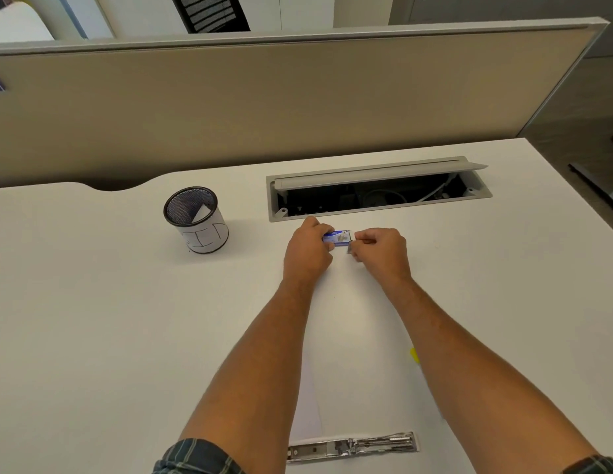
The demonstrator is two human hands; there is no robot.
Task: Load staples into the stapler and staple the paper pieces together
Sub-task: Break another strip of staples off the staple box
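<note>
Your left hand grips the staple box; your right hand pinches at its open end. The opened stapler lies crosswise, well back toward you.

Left hand covers left end of staple box; print on box too small to read. Right hand fingers curl over box's right end; whether staples held there, cannot tell. Forearms hide most of paper and all but tip of yellow item. Cable tray interior dark, contents unclear. Sleeves cut by bottom edge.
</note>
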